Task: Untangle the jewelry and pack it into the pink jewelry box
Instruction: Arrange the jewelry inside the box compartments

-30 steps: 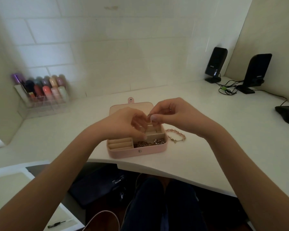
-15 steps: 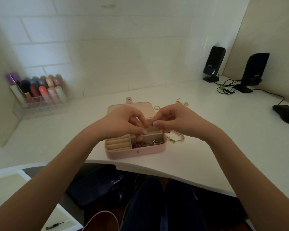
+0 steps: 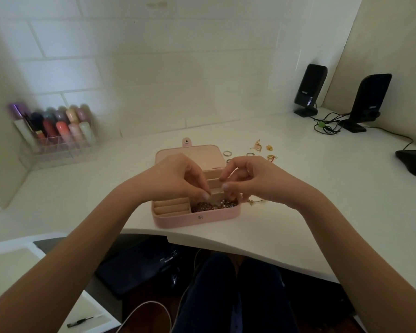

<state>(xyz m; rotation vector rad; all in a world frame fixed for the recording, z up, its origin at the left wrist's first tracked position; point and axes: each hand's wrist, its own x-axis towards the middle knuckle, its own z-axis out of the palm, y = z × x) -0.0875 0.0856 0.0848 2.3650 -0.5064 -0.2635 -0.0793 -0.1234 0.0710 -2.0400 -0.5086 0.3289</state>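
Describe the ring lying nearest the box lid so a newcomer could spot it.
Start at the open pink box near the desk's front edge. Just right of its raised lid lies a ring, flat on the desk. Unlike the gold pieces farther right, it is a plain silvery band.

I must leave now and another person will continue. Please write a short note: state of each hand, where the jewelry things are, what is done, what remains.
Left hand: over the open pink jewelry box, fingertips pinched; what it pinches is too small to see.
Right hand: the same, facing the left.
Done: a tangle of chains lies in the front compartment.
Left: rings and gold earrings lie on the desk behind the box; a bracelet lies beside its right wall. Ring slots hold nothing.
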